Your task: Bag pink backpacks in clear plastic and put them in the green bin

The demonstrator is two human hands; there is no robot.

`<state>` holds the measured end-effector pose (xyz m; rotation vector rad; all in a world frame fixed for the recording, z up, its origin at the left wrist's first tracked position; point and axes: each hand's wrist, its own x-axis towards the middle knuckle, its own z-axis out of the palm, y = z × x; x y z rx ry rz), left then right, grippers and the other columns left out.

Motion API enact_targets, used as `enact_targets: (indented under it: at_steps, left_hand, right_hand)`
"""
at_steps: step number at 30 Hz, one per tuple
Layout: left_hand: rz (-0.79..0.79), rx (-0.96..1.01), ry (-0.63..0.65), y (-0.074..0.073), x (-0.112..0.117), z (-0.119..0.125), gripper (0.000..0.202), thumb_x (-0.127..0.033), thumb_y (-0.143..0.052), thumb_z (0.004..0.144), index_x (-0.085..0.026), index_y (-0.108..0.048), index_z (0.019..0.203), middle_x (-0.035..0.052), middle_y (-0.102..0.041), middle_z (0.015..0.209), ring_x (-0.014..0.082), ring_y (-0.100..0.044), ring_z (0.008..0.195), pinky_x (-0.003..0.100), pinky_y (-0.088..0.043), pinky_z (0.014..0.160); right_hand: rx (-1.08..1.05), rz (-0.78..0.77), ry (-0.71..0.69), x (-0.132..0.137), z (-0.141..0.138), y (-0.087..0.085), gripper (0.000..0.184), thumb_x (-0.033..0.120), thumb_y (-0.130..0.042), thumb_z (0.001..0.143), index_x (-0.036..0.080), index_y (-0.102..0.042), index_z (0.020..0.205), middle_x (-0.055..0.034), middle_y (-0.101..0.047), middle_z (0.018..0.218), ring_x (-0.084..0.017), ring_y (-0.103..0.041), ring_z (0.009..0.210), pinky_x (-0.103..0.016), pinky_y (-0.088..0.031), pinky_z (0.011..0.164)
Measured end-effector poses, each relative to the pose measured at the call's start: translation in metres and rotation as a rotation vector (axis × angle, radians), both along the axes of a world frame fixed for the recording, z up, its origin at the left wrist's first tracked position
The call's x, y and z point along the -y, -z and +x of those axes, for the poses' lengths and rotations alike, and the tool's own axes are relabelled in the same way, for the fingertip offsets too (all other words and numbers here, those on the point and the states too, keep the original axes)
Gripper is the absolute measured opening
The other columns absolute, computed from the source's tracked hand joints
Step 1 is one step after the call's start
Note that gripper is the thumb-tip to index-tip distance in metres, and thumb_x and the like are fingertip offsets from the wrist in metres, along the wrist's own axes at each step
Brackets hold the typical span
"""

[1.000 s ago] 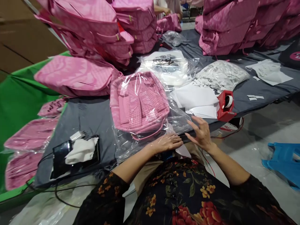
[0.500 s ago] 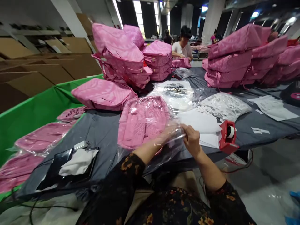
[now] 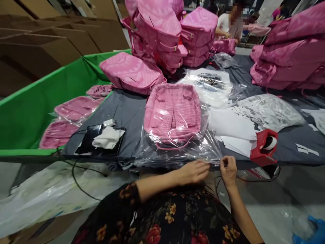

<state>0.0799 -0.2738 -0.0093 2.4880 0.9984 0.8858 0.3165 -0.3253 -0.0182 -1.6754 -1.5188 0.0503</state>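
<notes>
Two hands: both work at the near open edge of one clear plastic bag.
Left hand [image 3: 194, 171]: fingers pressed together and extended, fingertips touching the bag's near edge.
Right hand [image 3: 228, 169]: fingers curled, thumb and forefinger pinching the same edge, just beside the left hand.
Clear plastic bag [image 3: 177, 152]: transparent, glossy, wrinkled; lies flat on the grey table cover [image 3: 127, 112], mouth toward the person at the table's near edge.
Pink backpack [image 3: 175, 110]: inside the bag, lying flat; quilted or ribbed pink fabric, thin pink handle loop at its near end.
Red tape dispenser [image 3: 264, 147]: right of the bag, near the table's edge, white roll visible.
White paper sheets [image 3: 232, 128]: between bag and dispenser, partly under the bag's right side.
Phone with white cloth [image 3: 101, 140]: left of the bag, black cable running off the table.
Pink backpack stacks [image 3: 162, 34]: far side of the table, unbagged.
Green bin [image 3: 27, 112]: left of the table, holds bagged pink backpacks.
Another person [image 3: 228, 25]: at the far end, handling pink fabric.
</notes>
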Motion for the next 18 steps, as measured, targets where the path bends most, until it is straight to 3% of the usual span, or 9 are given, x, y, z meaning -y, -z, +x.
enact_targets:
  at_steps: [1, 2, 3, 6, 8, 10, 12, 15, 18]
  left_hand:
    - [0.116, -0.013, 0.226, 0.008, 0.021, -0.026, 0.021, -0.029, -0.056, 0.101, -0.029, -0.076, 0.102, 0.0021, -0.080, 0.096, 0.0130, -0.074, 0.097, 0.024, -0.057, 0.095]
    - [0.230, -0.011, 0.311, 0.015, 0.037, -0.052, 0.022, -0.025, -0.062, 0.098, -0.035, -0.074, 0.113, 0.0004, -0.079, 0.105, 0.0138, -0.072, 0.108, 0.027, -0.053, 0.104]
    - [0.316, 0.001, 0.232, 0.021, 0.046, -0.078, 0.031, -0.023, -0.067, 0.095, -0.039, -0.070, 0.122, 0.0003, -0.077, 0.112, 0.0170, -0.069, 0.117, 0.033, -0.049, 0.112]
    - [0.287, 0.034, -0.524, 0.032, 0.040, -0.147, 0.042, -0.031, -0.075, 0.088, -0.033, -0.067, 0.130, 0.0107, -0.067, 0.133, 0.0364, -0.049, 0.142, 0.060, -0.033, 0.122]
    - [0.136, 0.099, -0.833, 0.038, 0.024, -0.180, 0.037, -0.041, -0.072, 0.089, -0.024, -0.068, 0.122, 0.0184, -0.063, 0.135, 0.0452, -0.043, 0.143, 0.070, -0.029, 0.117]
    - [0.003, 0.260, -0.965, 0.044, 0.015, -0.202, 0.025, -0.048, -0.065, 0.093, -0.024, -0.068, 0.100, 0.0181, -0.067, 0.116, 0.0429, -0.054, 0.128, 0.067, -0.036, 0.107]
    - [-0.056, 0.419, -1.038, 0.051, 0.019, -0.214, 0.029, -0.052, -0.062, 0.094, -0.027, -0.058, 0.080, 0.0120, -0.065, 0.089, 0.0351, -0.062, 0.103, 0.057, -0.044, 0.093]
    - [-0.025, 0.504, -1.107, 0.059, 0.038, -0.217, 0.040, -0.055, -0.069, 0.087, -0.026, -0.050, 0.070, 0.0032, -0.055, 0.072, 0.0226, -0.055, 0.074, 0.042, -0.047, 0.076]
    - [-0.040, 0.707, -1.150, 0.058, 0.053, -0.209, 0.048, -0.054, -0.075, 0.078, -0.023, -0.043, 0.063, -0.0042, -0.048, 0.061, 0.0139, -0.049, 0.058, 0.033, -0.047, 0.065]
  right_hand:
    - [-0.025, 0.000, 0.024, 0.005, -0.003, 0.005, 0.014, 0.025, -0.052, 0.093, 0.025, -0.050, 0.078, -0.0021, -0.053, 0.076, -0.020, -0.052, 0.070, -0.032, -0.045, 0.064]
    - [-0.052, 0.002, 0.049, 0.008, -0.008, 0.009, 0.018, 0.028, -0.053, 0.093, 0.025, -0.048, 0.076, -0.0015, -0.052, 0.074, -0.019, -0.052, 0.069, -0.031, -0.045, 0.064]
    - [-0.086, 0.004, 0.072, 0.011, -0.014, 0.012, 0.023, 0.030, -0.054, 0.094, 0.026, -0.046, 0.073, -0.0005, -0.051, 0.072, -0.018, -0.051, 0.068, -0.031, -0.044, 0.064]
    - [-0.250, -0.006, 0.114, 0.013, -0.029, 0.016, 0.037, 0.041, -0.056, 0.096, 0.026, -0.037, 0.068, 0.0045, -0.045, 0.062, -0.014, -0.050, 0.058, -0.028, -0.043, 0.060]
    - [-0.354, -0.008, 0.147, 0.010, -0.030, 0.015, 0.042, 0.048, -0.057, 0.095, 0.026, -0.034, 0.069, 0.0071, -0.043, 0.058, -0.012, -0.050, 0.052, -0.026, -0.042, 0.056]
    - [-0.399, -0.008, 0.202, 0.008, -0.024, 0.014, 0.040, 0.053, -0.059, 0.092, 0.026, -0.037, 0.073, 0.0078, -0.045, 0.059, -0.012, -0.052, 0.050, -0.026, -0.043, 0.054]
    - [-0.395, -0.033, 0.238, 0.008, -0.016, 0.012, 0.037, 0.055, -0.063, 0.088, 0.024, -0.043, 0.079, 0.0059, -0.052, 0.067, -0.012, -0.055, 0.053, -0.026, -0.046, 0.054]
    - [-0.397, -0.079, 0.199, 0.016, -0.013, 0.010, 0.036, 0.057, -0.062, 0.087, 0.023, -0.048, 0.086, 0.0020, -0.059, 0.075, -0.014, -0.060, 0.060, -0.028, -0.050, 0.058]
    - [-0.319, -0.061, 0.178, 0.026, -0.020, 0.008, 0.033, 0.054, -0.059, 0.092, 0.024, -0.047, 0.083, 0.0047, -0.053, 0.066, -0.013, -0.054, 0.054, -0.026, -0.047, 0.057]
